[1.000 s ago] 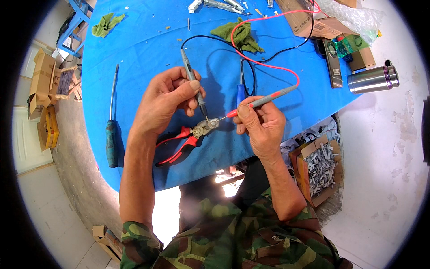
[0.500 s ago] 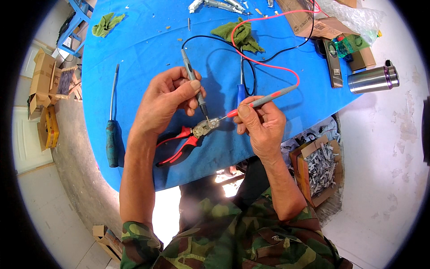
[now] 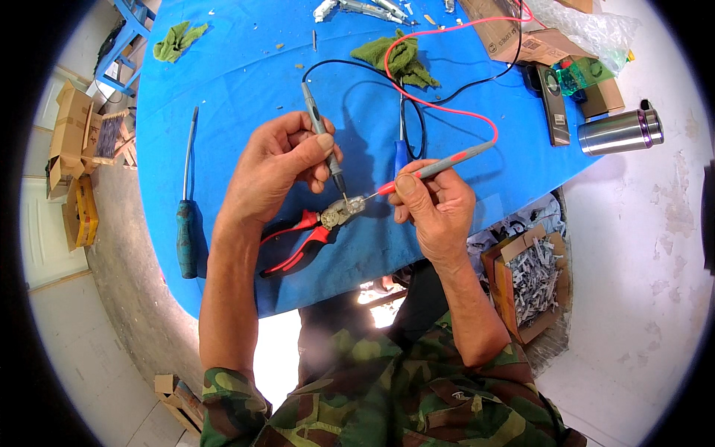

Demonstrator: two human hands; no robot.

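Between the fingers of my left hand (image 3: 287, 153) is a black test probe (image 3: 313, 110), its tip pointing down onto the metal head of a pair of pliers. My right hand (image 3: 439, 208) pinches a red and grey test probe (image 3: 456, 159), whose tip meets the end of the same jaws from the right. The pliers (image 3: 339, 214) lie on the blue cloth with their red and black handles toward the lower left. Whether something small sits in the jaws, I cannot make out. A black lead (image 3: 350, 62) and a red lead (image 3: 458, 109) run to the upper right.
A green-handled screwdriver (image 3: 185, 223) lies at left, a blue-handled screwdriver (image 3: 401, 153) beyond my right hand. Green rags (image 3: 179, 41) and metal parts (image 3: 372, 9) are farther back. At right stand a steel cup (image 3: 618, 132) and a carton (image 3: 532, 45); a box of metal pieces (image 3: 532, 283) sits below the table.
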